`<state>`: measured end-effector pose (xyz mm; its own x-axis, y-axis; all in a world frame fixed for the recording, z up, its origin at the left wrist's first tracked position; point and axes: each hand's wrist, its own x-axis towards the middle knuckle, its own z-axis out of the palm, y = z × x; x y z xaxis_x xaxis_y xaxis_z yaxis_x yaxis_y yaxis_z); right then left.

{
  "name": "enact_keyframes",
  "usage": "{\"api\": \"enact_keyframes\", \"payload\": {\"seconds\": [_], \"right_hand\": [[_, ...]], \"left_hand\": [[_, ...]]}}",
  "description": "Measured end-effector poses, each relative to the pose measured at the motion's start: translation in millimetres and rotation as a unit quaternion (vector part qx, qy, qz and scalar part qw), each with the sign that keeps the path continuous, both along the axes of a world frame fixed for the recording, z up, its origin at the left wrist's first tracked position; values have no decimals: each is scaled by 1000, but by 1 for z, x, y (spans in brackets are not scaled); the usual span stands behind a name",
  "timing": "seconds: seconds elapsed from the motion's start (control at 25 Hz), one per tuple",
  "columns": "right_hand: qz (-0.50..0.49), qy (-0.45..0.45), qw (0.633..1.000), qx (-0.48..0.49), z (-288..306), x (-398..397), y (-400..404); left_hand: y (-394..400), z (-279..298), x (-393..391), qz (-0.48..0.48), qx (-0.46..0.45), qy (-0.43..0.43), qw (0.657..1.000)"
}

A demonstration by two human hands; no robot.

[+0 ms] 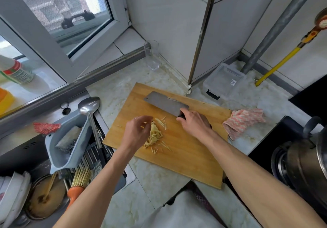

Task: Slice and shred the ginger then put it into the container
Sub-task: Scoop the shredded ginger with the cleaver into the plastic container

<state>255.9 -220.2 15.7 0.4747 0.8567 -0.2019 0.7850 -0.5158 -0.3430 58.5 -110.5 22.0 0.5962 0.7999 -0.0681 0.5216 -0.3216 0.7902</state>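
Nearest to you, your two bare forearms reach forward over a pale marble countertop (159, 180) onto a wooden cutting board (185, 150).

Your left hand (136, 132) hovers over the board with its fingers curled together, pinching a few strands at the edge of the shredded ginger (155, 136). The ginger lies as a loose pale-yellow heap of thin matchsticks near the middle of the board, with stray slivers scattered round it. Expect it to handle as very light, limp and slightly damp: strands will likely cling to your fingers and to steel, and a pinch carries only a little. Gathering the heap together and scooping under it, perhaps with the flat blade, looks the surer hold.

Just beyond, your right hand (192, 121) is wrapped round the dark handle of a cleaver (165, 104), whose broad blade lies flat on the board, pointing away to the left.

Farther off, to the right past the board, a clear plastic container (224, 81) sits open against the tiled wall, well apart from the ginger. A pink striped cloth (242, 121) lies beside the board's right edge.
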Motion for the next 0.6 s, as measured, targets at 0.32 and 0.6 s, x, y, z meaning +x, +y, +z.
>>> {"api": "enact_keyframes", "payload": {"seconds": [0.32,0.6], "right_hand": [[56,-24,997,-44,-5,24,46],[37,34,999,8,1,43,28]], "left_hand": [[12,-2,9,2,-6,10,1000],[6,6,33,7,-26,-20,999]]}}
